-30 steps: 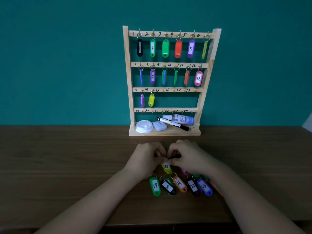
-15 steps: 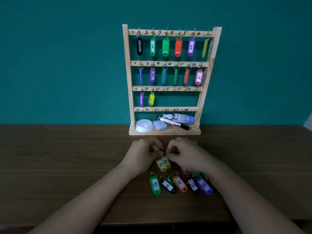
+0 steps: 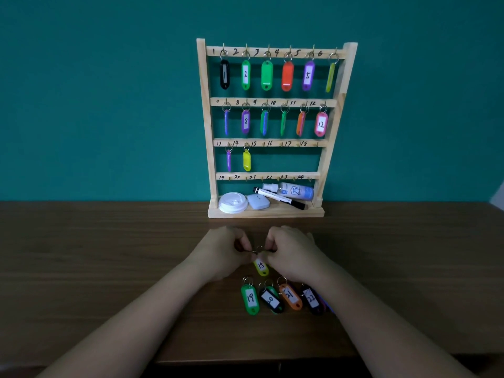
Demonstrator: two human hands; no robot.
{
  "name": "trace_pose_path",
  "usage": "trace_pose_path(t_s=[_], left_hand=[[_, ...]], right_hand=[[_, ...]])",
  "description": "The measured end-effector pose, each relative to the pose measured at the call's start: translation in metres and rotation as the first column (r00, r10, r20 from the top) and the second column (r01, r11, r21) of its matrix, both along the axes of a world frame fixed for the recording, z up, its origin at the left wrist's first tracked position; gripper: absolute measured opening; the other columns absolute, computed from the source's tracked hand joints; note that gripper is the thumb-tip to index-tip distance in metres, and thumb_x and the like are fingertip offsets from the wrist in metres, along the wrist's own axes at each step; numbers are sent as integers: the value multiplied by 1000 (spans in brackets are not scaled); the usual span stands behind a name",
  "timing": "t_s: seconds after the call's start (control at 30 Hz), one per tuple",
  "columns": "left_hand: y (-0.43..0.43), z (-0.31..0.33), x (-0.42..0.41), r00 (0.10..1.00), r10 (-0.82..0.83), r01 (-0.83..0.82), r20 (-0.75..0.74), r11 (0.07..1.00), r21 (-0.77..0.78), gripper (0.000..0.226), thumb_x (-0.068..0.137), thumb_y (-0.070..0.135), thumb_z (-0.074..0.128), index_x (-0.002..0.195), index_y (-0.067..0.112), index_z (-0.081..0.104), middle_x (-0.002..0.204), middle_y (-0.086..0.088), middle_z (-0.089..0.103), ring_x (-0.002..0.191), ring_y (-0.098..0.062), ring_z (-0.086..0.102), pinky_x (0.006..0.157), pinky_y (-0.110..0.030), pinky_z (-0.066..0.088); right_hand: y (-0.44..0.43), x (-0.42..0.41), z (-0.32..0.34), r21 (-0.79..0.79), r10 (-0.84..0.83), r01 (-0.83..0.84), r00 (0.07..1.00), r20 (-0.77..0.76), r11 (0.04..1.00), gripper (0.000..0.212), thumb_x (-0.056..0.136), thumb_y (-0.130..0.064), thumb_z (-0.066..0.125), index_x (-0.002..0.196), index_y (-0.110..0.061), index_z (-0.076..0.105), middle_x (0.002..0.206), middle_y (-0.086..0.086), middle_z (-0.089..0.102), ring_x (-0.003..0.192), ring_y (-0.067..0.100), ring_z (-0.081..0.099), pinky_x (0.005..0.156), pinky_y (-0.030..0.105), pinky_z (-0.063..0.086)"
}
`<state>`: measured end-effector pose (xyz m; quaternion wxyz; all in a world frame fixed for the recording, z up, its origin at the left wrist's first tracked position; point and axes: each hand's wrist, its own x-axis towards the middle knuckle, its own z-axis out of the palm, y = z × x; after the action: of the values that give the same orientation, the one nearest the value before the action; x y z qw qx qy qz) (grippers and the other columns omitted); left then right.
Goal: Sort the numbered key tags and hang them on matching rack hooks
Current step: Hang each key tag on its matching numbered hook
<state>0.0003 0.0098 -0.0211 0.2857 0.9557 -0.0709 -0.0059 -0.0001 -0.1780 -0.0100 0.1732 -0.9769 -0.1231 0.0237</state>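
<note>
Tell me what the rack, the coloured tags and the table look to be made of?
The rack looks like pale unfinished wood, with visible grain and a matte surface. The tags, such as the green tag, look like glossy moulded plastic with white paper labels and thin metal rings. The table shows dark brown wood grain, though it could be laminate.

Wooden table (image 3: 109, 268) bears rack (image 3: 266, 212), four tags (image 3: 281, 298)

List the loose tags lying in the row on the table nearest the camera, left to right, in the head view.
Green tag 19 → black tag 20 → orange tag 21 → black tag 22. More tags lie beyond 22, but the right forearm hides them, so their order is unclear.
</note>
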Motion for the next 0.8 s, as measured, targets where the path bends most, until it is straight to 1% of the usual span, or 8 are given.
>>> trace_pose_path(t_s=[0.1, 0.23, 0.3, 0.37, 0.47, 0.6, 0.7, 0.8], left_hand=[[-2, -1, 0, 1000, 8, -8, 16, 1000, 0, 14, 85, 40, 84, 89, 28, 76, 94, 12, 73, 93, -6, 64, 76, -22, 48], [-3, -1, 0, 999, 24, -23, 32, 1000, -18, 9, 88, 36, 81, 88, 28, 76, 90, 12, 73, 89, -4, 63, 66, -12, 43], [-4, -1, 0, 999, 35, -33, 35, 998, -45, 6, 89, 33, 79, 87, 29, 75, 89, 13, 73, 90, -4, 64, 69, -15, 46], [-5, -1, 0, 998, 44, -41, 37, 997, -72, 5, 90, 31, 77, 87, 28, 75, 89, 13, 73, 92, -5, 64, 76, -23, 51], [-6, -1, -1, 997, 64, -57, 53, 992, -113, 4, 92, 30, 74, 88, 28, 74, 90, 12, 73, 94, -5, 64, 81, -28, 53], [-3, 1, 0, 989, 100, -75, 111, 975, -210, 9, 92, 29, 75, 85, 30, 71, 87, 14, 72, 93, 1, 64, 76, -20, 49], [3, 6, 3, 980, 116, -64, 164, 954, -293, 13, 91, 22, 74, 82, 32, 73, 81, 13, 74, 84, -1, 67, 75, -22, 53], [7, 17, 8, 964, 132, -46, 232, 940, -339, 17, 90, 15, 75, 81, 30, 73, 79, 12, 75, 79, -3, 69, 73, -22, 52]], right_hand=[[4, 4, -1, 26, -5, 6, 999, -39, 1000, 18, 98, -42, 70, 111, -30, 64, 113, -7, 58, 113, 17, 57, 106, 48, 44], [8, 6, -2, 113, -4, 15, 996, -89, 994, 17, 95, -36, 75, 106, -32, 63, 111, -9, 56, 109, 14, 59, 103, 47, 51], [7, 7, -3, 162, -15, 29, 996, -91, 986, 18, 94, -34, 77, 105, -32, 63, 110, -11, 60, 106, 12, 60, 96, 42, 56], [6, 8, -4, 210, -22, 40, 996, -86, 977, 15, 94, -30, 77, 103, -32, 65, 107, -11, 64, 100, 8, 62, 87, 36, 58], [7, 9, -5, 272, -16, 33, 998, -63, 962, 12, 95, -28, 77, 104, -31, 69, 105, -10, 68, 95, 5, 64, 80, 30, 57], [3, 14, -1, 383, -41, 36, 999, 6, 923, 9, 97, -23, 75, 101, -31, 75, 97, -12, 71, 90, 0, 64, 74, 23, 50], [-2, 25, 10, 523, -90, 43, 994, 64, 851, 6, 97, -21, 75, 96, -28, 76, 95, -12, 74, 90, 1, 66, 78, 24, 52], [-3, 42, 31, 728, -158, 89, 987, 27, 680, 6, 96, -17, 76, 99, -21, 77, 98, -6, 77, 94, 9, 71, 82, 27, 55]])
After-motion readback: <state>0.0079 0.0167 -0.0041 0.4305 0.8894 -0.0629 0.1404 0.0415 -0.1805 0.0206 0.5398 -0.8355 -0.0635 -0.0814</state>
